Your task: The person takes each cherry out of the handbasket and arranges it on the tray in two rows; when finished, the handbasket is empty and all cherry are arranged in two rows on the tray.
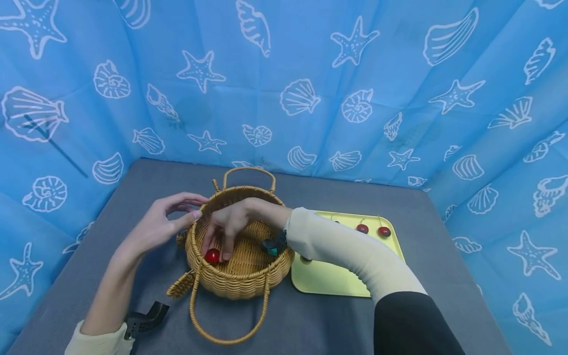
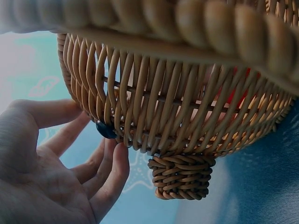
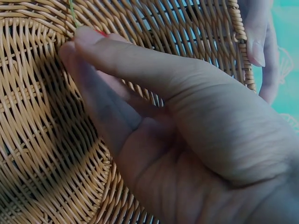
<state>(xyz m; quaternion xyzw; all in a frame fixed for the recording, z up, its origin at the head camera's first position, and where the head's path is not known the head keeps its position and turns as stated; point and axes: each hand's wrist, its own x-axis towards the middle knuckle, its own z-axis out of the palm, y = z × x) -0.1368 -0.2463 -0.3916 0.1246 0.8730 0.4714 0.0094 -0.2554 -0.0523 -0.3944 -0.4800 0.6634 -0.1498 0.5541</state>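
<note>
A round wicker basket (image 1: 241, 288) stands in the head view with its two looped handles folded outward. Inside it my right hand (image 1: 231, 222) reaches down near the left wall. A red cherry (image 1: 212, 256) lies at its fingertips. In the right wrist view, the thumb and a finger pinch together at the cherry's green stem (image 3: 74, 13), with most of the fruit hidden behind them. My left hand (image 1: 166, 222) touches the basket's left side, its relaxed fingers (image 2: 119, 161) against the outer weave beside a black bead (image 2: 106, 129).
A yellow tray (image 1: 328, 281) lies right of the basket, partly under my right forearm, with several stemmed cherries (image 1: 384, 231) on it. Small woven pieces (image 1: 181, 285) stick out from the basket's left side. A blue shell-patterned curtain (image 1: 275, 64) encloses the grey table (image 1: 310, 325).
</note>
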